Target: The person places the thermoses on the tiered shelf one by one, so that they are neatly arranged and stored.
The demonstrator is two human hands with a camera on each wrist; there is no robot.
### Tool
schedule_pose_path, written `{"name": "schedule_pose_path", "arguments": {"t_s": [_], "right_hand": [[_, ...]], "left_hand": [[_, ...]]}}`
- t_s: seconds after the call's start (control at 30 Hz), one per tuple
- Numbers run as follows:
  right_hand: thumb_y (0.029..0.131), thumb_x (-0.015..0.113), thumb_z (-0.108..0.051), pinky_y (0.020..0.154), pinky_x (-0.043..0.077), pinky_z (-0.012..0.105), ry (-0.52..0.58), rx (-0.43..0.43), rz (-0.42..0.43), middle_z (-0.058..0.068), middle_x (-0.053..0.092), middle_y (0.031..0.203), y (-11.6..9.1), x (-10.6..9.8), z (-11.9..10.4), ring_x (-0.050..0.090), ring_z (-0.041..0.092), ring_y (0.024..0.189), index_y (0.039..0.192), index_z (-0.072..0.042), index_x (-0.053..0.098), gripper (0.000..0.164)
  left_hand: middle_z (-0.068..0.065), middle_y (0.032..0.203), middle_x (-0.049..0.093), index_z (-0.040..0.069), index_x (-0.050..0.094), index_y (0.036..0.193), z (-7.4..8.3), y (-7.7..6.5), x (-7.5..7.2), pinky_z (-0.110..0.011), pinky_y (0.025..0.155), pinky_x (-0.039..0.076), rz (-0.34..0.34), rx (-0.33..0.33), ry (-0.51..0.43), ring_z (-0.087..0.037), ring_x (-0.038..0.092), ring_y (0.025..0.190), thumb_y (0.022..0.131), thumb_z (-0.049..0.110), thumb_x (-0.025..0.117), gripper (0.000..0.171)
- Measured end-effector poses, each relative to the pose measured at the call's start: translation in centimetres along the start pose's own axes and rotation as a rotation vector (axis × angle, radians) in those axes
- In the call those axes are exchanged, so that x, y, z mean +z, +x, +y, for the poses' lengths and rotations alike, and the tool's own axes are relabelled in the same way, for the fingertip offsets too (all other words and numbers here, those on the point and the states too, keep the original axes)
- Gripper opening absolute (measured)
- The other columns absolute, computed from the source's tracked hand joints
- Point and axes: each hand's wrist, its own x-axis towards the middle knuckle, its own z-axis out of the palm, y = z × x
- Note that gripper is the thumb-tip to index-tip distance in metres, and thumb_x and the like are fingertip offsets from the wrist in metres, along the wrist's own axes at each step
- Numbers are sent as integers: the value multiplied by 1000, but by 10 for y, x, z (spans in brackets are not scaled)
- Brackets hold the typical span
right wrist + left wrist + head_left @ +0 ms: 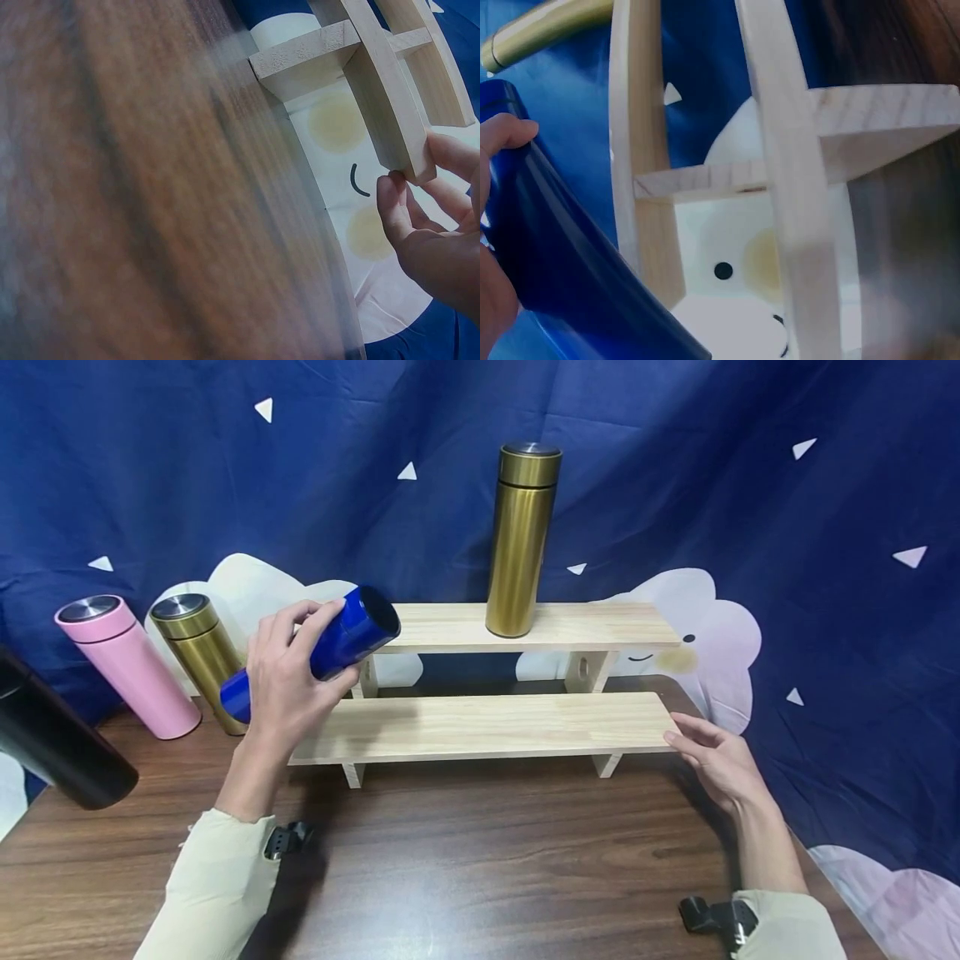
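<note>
My left hand (pixel 288 681) grips a blue thermos bottle (pixel 347 637), its fingers over the top and the thumb below. Tilted, the bottle's dark end points up to the right, near the left end of a two-tier wooden shelf rack (pixel 480 727). In the left wrist view the blue bottle (pixel 577 255) slants beside the rack's boards. My right hand (pixel 716 764) pinches the right end of the lower board between thumb and fingers, as the right wrist view also shows. On the upper board stands a gold thermos bottle (pixel 522 543), upright.
Left of the rack, a pink bottle (pixel 131 668), a second gold bottle (pixel 197 647) and a black bottle (pixel 63 743) stand on the brown wooden table (pixel 480 860). A blue curtain (pixel 675 460) with white triangles and cloud shapes hangs behind.
</note>
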Motion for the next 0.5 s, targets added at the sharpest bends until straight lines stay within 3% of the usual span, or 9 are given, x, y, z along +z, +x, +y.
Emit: {"name": "schedule_pose_path", "arguments": {"t_s": [0.17, 0.5], "right_hand": [[94, 70, -1, 85, 49, 14, -12, 10, 7, -13, 67, 106, 0, -1, 0, 63, -1, 98, 136, 5, 54, 46], [94, 69, -2, 86, 49, 14, -17, 8, 1, -13, 67, 107, 0, -1, 0, 63, -1, 99, 138, 7, 51, 49]], "left_hand": [[-19, 127, 59, 15, 62, 136, 7, 8, 5, -59, 86, 35, -49, 52, 15, -43, 51, 111, 74, 19, 84, 66], [-16, 128, 59, 20, 61, 140, 19, 20, 14, -57, 87, 36, -88, 86, 2, -39, 50, 115, 72, 15, 89, 74]]}}
